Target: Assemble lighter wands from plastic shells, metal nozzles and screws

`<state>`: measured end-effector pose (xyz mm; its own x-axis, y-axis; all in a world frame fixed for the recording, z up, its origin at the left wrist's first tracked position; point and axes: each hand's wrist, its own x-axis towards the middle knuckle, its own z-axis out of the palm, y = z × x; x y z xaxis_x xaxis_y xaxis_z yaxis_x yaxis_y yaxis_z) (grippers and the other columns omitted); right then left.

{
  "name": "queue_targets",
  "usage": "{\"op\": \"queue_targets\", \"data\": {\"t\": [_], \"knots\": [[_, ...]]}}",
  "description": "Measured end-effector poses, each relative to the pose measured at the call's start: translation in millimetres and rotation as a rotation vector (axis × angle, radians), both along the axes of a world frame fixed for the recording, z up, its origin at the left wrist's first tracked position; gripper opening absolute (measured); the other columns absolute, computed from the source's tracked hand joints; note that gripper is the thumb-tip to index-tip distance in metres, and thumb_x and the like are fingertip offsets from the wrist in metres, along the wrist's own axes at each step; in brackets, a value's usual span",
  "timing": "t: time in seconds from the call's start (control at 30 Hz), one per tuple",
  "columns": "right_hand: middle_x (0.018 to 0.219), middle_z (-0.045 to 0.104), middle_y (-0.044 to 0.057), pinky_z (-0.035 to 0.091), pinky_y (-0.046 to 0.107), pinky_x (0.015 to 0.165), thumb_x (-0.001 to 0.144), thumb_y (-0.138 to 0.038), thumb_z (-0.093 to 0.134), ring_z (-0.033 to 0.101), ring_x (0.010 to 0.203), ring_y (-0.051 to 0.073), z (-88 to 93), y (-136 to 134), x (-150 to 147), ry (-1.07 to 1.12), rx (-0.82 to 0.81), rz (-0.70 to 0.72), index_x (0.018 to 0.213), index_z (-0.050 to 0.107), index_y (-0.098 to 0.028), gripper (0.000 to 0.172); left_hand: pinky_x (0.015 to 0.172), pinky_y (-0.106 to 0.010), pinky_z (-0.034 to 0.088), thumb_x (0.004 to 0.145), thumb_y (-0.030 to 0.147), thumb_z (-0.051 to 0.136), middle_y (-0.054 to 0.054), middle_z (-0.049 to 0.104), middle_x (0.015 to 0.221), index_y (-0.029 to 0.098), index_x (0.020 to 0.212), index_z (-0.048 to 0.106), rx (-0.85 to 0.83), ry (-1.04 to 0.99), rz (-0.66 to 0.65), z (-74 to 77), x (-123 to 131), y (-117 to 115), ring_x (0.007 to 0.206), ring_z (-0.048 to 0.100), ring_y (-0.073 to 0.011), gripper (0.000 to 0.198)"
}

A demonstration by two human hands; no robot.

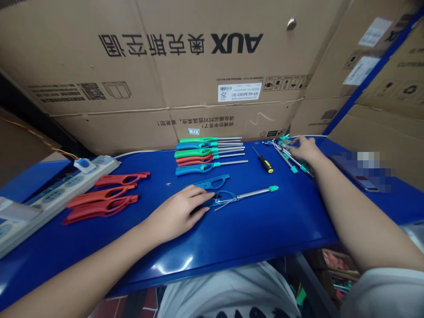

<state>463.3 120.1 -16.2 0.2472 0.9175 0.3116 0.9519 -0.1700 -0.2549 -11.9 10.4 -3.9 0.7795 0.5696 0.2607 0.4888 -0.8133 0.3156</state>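
My left hand (180, 212) is closed on the handle end of a blue lighter casing half (214, 202), low over the table. Thin wires and a metal tube (253, 193) with a green tip lie in that casing. Just behind it is another blue casing half (212, 182). At the back right, my right hand (306, 150) reaches into a pile of metal tubes with green ends and small parts (288, 152). Its thumb and index finger look apart at the pile, with the other fingers partly hidden.
Several assembled lighters (195, 153) lie in a row at the back. Red and orange casings (102, 205) are at left, near a white power strip (56, 194). A yellow-black screwdriver (265, 163) lies between lighters and pile. A phone (354, 172) is at right; cardboard (185, 92) stands behind.
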Motion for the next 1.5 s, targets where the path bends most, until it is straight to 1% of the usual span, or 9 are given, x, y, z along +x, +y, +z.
{"op": "queue_targets", "data": {"t": [0.2, 0.33, 0.6, 0.73, 0.9, 1.07, 1.23, 1.37, 1.5], "knots": [[0.083, 0.068, 0.007, 0.045, 0.03, 0.066, 0.085, -0.018, 0.065, 0.056, 0.066, 0.015, 23.3, -13.1, -14.2, 0.22, -0.26, -0.069, 0.088, 0.065, -0.017, 0.003, 0.097, -0.04, 0.056, 0.099, 0.021, 0.055, -0.011, 0.068, 0.119, 0.02, 0.134, 0.062, 0.01, -0.006, -0.005, -1.1, -0.4, 0.4, 0.111, 0.064, -0.0235, 0.036], [0.093, 0.068, 0.005, 0.053, 0.027, 0.066, 0.095, -0.028, 0.061, 0.061, 0.071, 0.012, 24.2, -17.6, -21.0, 0.284, -0.366, -0.107, 0.104, 0.065, -0.015, 0.016, 0.097, -0.039, 0.057, 0.099, 0.021, 0.055, -0.011, 0.069, 0.118, 0.021, 0.134, 0.063, 0.015, -0.023, -0.006, -1.1, -0.6, 0.9, 0.111, 0.065, -0.0235, 0.036], [0.094, 0.068, 0.014, 0.043, 0.034, 0.074, 0.085, -0.011, 0.059, 0.056, 0.075, 0.019, 42.9, -23.7, -38.4, 0.248, -0.057, -0.12, 0.098, 0.063, -0.014, 0.014, 0.096, -0.039, 0.057, 0.099, 0.022, 0.054, -0.011, 0.069, 0.118, 0.019, 0.133, 0.063, 0.006, 0.003, -0.002, 0.6, 0.9, 0.2, 0.11, 0.065, -0.024, 0.036], [0.091, 0.067, 0.011, 0.047, 0.03, 0.067, 0.091, -0.025, 0.053, 0.057, 0.071, 0.017, 55.8, -32.5, -75.9, 0.37, 0.036, 0.079, 0.107, 0.061, -0.013, 0.021, 0.098, -0.04, 0.056, 0.098, 0.021, 0.054, -0.012, 0.068, 0.12, 0.018, 0.133, 0.063, -0.01, 0.002, 0.012, 1.6, 2.4, -1.5, 0.112, 0.064, -0.0242, 0.036], [0.083, 0.067, 0.003, 0.047, 0.028, 0.062, 0.091, -0.045, 0.058, 0.057, 0.067, 0.016, 47.4, -57.0, -140.5, 0.457, -0.079, 0.596, 0.108, 0.065, -0.021, 0.031, 0.103, -0.041, 0.053, 0.093, 0.022, 0.059, -0.011, 0.067, 0.125, 0.02, 0.138, 0.058, -0.029, -0.034, 0.045, 2.2, 3.6, -3.6, 0.118, 0.062, -0.0244, 0.044], [0.078, 0.065, 0.001, 0.045, 0.027, 0.064, 0.095, -0.039, 0.056, 0.059, 0.068, 0.015, 35.2, -76.4, -177.9, 0.284, -0.216, 0.974, 0.107, 0.064, -0.021, 0.024, 0.104, -0.04, 0.053, 0.096, 0.03, 0.06, -0.01, 0.067, 0.126, 0.02, 0.136, 0.058, -0.05, -0.067, 0.074, 1.3, 4.8, -3.9, 0.118, 0.062, -0.0234, 0.041], [0.081, 0.064, 0.001, 0.043, 0.026, 0.062, 0.09, -0.039, 0.063, 0.059, 0.07, 0.016, 30.7, -75.2, -173.0, 0.189, -0.36, 0.988, 0.111, 0.058, -0.022, 0.027, 0.103, -0.04, 0.053, 0.099, 0.029, 0.057, -0.011, 0.068, 0.124, 0.017, 0.134, 0.059, -0.041, -0.052, 0.067, -1.8, 4.9, -1.9, 0.117, 0.062, -0.0229, 0.037], [0.085, 0.063, 0.003, 0.043, 0.028, 0.064, 0.088, -0.046, 0.065, 0.057, 0.074, 0.017, 28.2, -69.9, -165.3, 0.105, -0.359, 0.942, 0.094, 0.06, -0.02, 0.027, 0.103, -0.04, 0.053, 0.098, 0.027, 0.058, -0.011, 0.068, 0.124, 0.017, 0.134, 0.059, -0.052, -0.051, 0.06, -2.8, 5.2, -1.2, 0.117, 0.063, -0.0233, 0.037], [0.087, 0.064, 0.005, 0.044, 0.03, 0.071, 0.096, -0.039, 0.056, 0.058, 0.077, 0.018, 28.2, -70.1, -169.9, 0.124, -0.294, 1.055, 0.086, 0.063, -0.019, 0.023, 0.102, -0.041, 0.054, 0.098, 0.026, 0.058, -0.011, 0.067, 0.125, 0.018, 0.133, 0.059, -0.068, -0.07, 0.067, -3.2, 5.4, -1.9, 0.118, 0.063, -0.0238, 0.036]]}}
